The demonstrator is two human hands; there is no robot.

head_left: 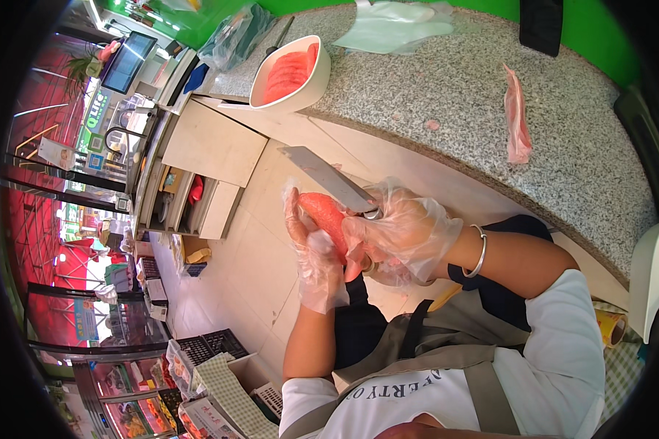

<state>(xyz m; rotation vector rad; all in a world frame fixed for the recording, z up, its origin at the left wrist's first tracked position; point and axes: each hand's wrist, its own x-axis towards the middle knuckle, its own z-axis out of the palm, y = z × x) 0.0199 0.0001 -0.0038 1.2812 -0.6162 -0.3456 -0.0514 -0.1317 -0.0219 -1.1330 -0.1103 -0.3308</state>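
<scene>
Pink-red peeled fruit (321,212) rests in the grasp of the left hand (316,254), in a clear plastic glove (322,289) — the right hand (406,227), likewise gloved, clasps a broad steel knife (328,178) beside it, near a speckled grey granite counter (432,80).

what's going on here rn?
The person's gloved left hand holds a piece of pink fruit. The gloved right hand grips a knife and is also at the fruit. On the counter, a white bowl holds pink pieces; a pink strip lies apart.
</scene>
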